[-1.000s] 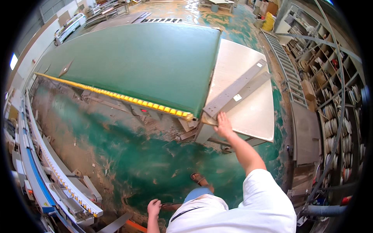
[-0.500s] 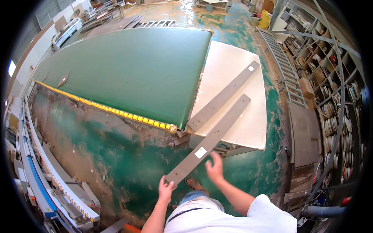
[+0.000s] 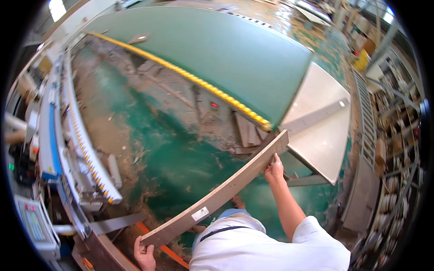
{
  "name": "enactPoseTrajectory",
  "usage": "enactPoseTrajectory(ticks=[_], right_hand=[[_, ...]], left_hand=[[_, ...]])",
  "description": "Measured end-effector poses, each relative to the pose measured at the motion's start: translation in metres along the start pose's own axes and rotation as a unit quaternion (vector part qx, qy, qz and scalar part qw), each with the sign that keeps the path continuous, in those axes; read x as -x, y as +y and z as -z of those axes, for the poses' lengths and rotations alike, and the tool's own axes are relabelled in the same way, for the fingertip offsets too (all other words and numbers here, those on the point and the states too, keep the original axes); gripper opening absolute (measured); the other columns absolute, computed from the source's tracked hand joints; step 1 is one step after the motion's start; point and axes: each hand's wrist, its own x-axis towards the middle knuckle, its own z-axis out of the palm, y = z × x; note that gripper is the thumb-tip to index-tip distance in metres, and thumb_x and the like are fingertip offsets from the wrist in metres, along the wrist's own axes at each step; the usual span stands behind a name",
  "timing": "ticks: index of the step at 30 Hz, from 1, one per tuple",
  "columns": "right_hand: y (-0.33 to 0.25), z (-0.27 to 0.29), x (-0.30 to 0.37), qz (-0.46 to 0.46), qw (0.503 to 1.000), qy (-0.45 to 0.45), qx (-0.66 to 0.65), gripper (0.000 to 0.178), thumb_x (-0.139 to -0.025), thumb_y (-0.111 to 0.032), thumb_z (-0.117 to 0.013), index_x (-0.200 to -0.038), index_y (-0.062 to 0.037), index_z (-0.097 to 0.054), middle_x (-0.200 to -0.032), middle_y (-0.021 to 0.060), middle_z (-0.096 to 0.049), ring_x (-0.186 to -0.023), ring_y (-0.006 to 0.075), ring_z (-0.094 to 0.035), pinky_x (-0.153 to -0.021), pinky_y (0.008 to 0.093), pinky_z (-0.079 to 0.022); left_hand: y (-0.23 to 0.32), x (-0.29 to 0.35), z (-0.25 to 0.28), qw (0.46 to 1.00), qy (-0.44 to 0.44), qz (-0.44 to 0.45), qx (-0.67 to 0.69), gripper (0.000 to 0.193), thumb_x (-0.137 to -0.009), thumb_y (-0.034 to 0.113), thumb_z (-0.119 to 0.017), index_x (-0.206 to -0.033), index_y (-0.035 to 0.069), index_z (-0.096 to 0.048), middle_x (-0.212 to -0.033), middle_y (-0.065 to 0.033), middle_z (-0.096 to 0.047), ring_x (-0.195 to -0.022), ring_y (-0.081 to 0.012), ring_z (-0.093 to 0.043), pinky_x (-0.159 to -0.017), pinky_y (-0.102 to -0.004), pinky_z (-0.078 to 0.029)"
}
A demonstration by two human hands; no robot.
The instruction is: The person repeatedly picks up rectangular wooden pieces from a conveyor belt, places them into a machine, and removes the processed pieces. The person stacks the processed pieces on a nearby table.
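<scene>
A long grey-brown board (image 3: 239, 180) with a white label stretches across in front of me, lifted off the table and turned partly on edge. My left hand (image 3: 145, 256) grips its near left end, thumb on the face toward me. Close to the far end, my right hand (image 3: 274, 171) holds the lower edge, fingers partly hidden behind the wood. A second board (image 3: 314, 117) of the same kind lies on the pale table (image 3: 325, 151) beyond my right hand.
A wide green conveyor belt (image 3: 217, 49) with a yellow roller edge (image 3: 194, 79) runs up to the table. At left stands a machine rail (image 3: 83, 140) with a control panel (image 3: 36, 223). Shelving (image 3: 398, 149) lines the right side. Scrap boards (image 3: 247, 131) lie under the belt's end.
The board has been drawn off the table, swung left and tipped toward its edge. My right hand, open beside it before, now grips it. My view has turned left.
</scene>
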Motion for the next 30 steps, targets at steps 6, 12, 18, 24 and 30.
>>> enactPoseTrajectory(ticks=[6,12,18,24,30], right_hand=[[0.175,-0.178,0.119,-0.016,0.966,-0.206,0.159,0.055,-0.101,-0.030,-0.055,-0.150,-0.0187,-0.032,-0.109,0.0065,-0.061,-0.090,0.0203,-0.062,-0.077,0.0380,-0.052],[0.376,-0.311,0.276,-0.049,0.849,-0.392,0.352,0.075,-0.101,-0.014,-0.054,-0.160,-0.0252,-0.010,-0.107,0.0038,-0.066,-0.083,0.0168,-0.066,-0.072,0.0328,-0.054],[0.600,-0.355,0.375,-0.148,0.702,-0.512,0.472,0.085,-0.098,-0.009,-0.059,-0.160,-0.0244,-0.004,-0.100,0.0073,-0.065,-0.082,0.0170,-0.063,-0.068,0.0349,-0.057],[0.770,-0.382,0.421,-0.260,0.553,-0.600,0.517,0.091,-0.095,0.001,-0.055,-0.160,-0.0231,0.004,-0.112,0.0173,-0.065,-0.091,0.0279,-0.069,-0.077,0.0430,-0.060],[0.848,-0.452,0.440,-0.321,0.410,-0.629,0.578,0.089,-0.093,-0.004,-0.057,-0.160,-0.0158,0.002,-0.104,0.0169,-0.068,-0.078,0.0266,-0.071,-0.070,0.0390,-0.061]], left_hand=[[-0.015,0.095,0.175,0.976,0.202,0.078,-0.029,0.058,-0.090,0.000,-0.069,-0.144,0.001,-0.047,-0.137,-0.0149,-0.057,-0.115,-0.0233,-0.059,-0.096,-0.0339,-0.049],[-0.149,0.222,0.290,0.891,0.352,0.212,0.191,0.070,-0.086,-0.002,-0.069,-0.149,0.001,-0.039,-0.122,-0.0153,-0.064,-0.101,-0.0182,-0.063,-0.084,-0.0316,-0.052],[-0.178,0.311,0.253,0.726,0.557,0.265,0.304,0.074,-0.090,0.016,-0.074,-0.153,0.010,-0.035,-0.134,-0.0181,-0.057,-0.102,-0.0247,-0.064,-0.081,-0.0432,-0.057],[-0.143,0.288,0.229,0.708,0.613,0.224,0.271,0.055,-0.093,0.020,-0.072,-0.140,0.002,-0.051,-0.125,-0.0106,-0.064,-0.105,-0.0240,-0.063,-0.088,-0.0396,-0.052],[-0.231,0.252,0.228,0.625,0.666,0.274,0.301,0.071,-0.093,0.010,-0.067,-0.154,0.014,-0.030,-0.136,-0.0187,-0.049,-0.112,-0.0246,-0.057,-0.089,-0.0460,-0.057]])
